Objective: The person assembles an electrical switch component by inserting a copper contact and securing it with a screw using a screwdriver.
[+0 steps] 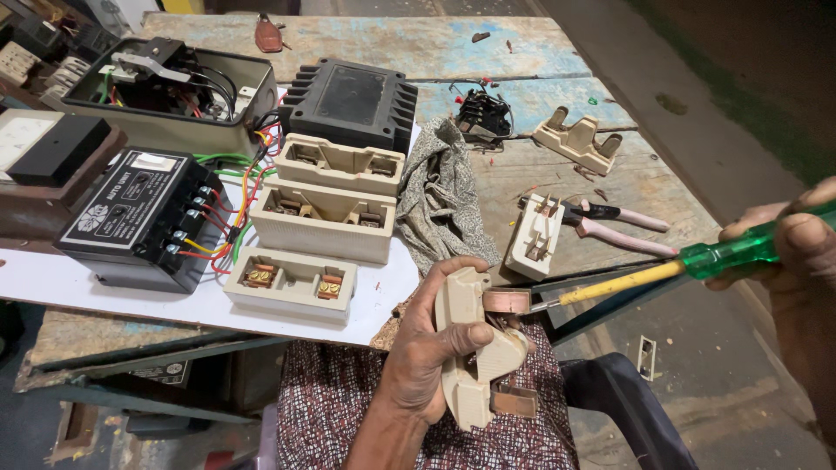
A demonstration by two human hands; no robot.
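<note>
- The left hand [424, 348] grips the cream fuse carrier [473, 348] above the lap; keep it steady.
- The right hand [797, 244] clasps a green screwdriver [662, 271]; seat its tip squarely at the copper contact [506, 301].

Single head-worn view — looks steeply down and forward, close over the lap and the wooden workbench [522, 52], floor at right; no second view.

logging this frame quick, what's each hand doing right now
Left hand: closed on a cream fuse carrier.
Right hand: closed on a green-handled screwdriver.
</note>
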